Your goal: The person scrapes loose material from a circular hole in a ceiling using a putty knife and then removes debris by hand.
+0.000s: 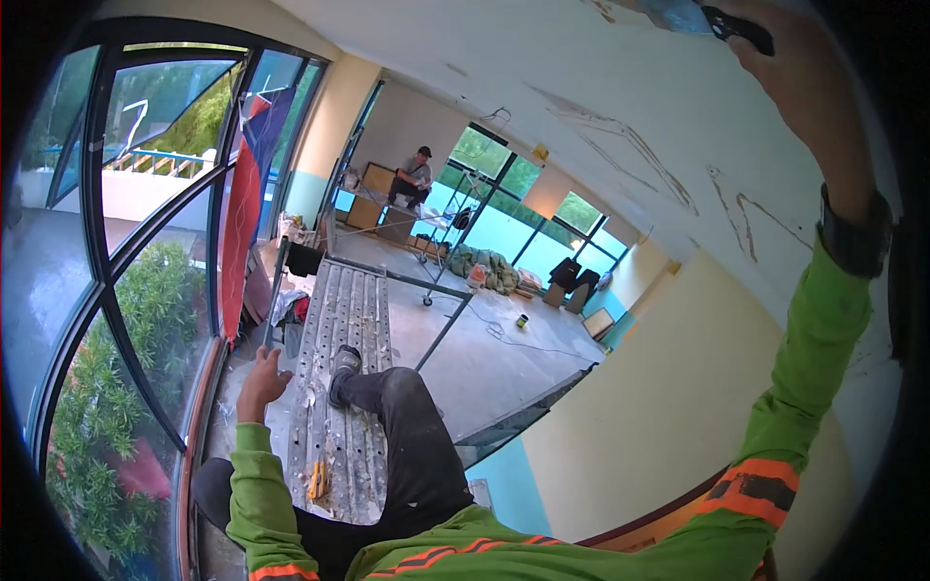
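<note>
My right hand [790,58] is raised to the ceiling at the upper right, closed round the black handle of a putty knife [678,14]. Its wide blade lies against or close to the white ceiling [639,87], partly cut off by the picture's edge. Low on the left, my left hand [262,383] has its fingers apart and holds nothing that I can see. It is beside the lower end of a scaffold post [275,300]; whether they touch is unclear. A yellow-orange utility knife [317,479] lies on the perforated metal scaffold plank [339,320] beneath me, among scraps.
Large dark-framed windows [145,213] and a hanging red-blue cloth [242,213] stand left. The scaffold rail [441,329] edges the plank above the floor. Farther off, a person [414,179] sits on another platform, near green sacks [484,268]. A can [521,321] and cable lie on the floor.
</note>
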Demonstrator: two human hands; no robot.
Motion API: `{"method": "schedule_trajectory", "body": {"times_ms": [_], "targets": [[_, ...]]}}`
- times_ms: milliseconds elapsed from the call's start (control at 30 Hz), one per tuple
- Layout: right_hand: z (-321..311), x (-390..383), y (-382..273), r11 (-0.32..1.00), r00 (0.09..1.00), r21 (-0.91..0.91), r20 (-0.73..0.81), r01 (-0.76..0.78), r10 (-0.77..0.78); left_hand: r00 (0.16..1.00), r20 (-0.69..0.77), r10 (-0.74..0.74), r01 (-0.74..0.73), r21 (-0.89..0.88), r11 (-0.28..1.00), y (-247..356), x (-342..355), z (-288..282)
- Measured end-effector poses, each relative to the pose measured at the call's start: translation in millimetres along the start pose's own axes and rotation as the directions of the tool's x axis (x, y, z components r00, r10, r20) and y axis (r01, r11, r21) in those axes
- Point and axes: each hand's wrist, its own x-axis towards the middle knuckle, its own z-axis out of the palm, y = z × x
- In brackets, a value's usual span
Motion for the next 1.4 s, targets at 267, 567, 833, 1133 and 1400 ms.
{"method": "schedule_trajectory", "body": {"times_ms": [267, 567, 833, 1133, 1400], "targets": [[27.8, -35.4, 105.5, 0.976, 1.0, 0.215, 0.007, -0.021, 0.02, 1.0, 0.003, -0.019, 0.019, 0.02, 1.0, 10.4, -2.9, -7.5], [79.3, -105.4, 57.5, 0.797, 0.907, 0.586, -0.243, -0.146, 0.345, 0.996, 0.071, -0.06, 0.054, 0.094, 0.994, -0.9, -15.8, -13.7], [192.5, -107.7, 9.8, 0.48, 0.796, 0.859, -0.16, -0.179, 0.584, 0.997, -0.058, 0.051, -0.041, 0.161, 0.986, -4.4, -41.4, -31.0], [281.6, -72.6, -21.5, 0.423, 0.593, 0.906, -0.327, -0.024, 0.735, 0.975, -0.114, -0.191, 0.205, 0.136, 0.969, 14.3, -90.4, -77.8], [285.8, -54.8, -29.9, 0.426, 0.555, 0.905, -0.353, -0.003, 0.753, 0.959, -0.103, -0.264, 0.279, 0.168, 0.946, -20.9, -111.5, -65.1]]}}
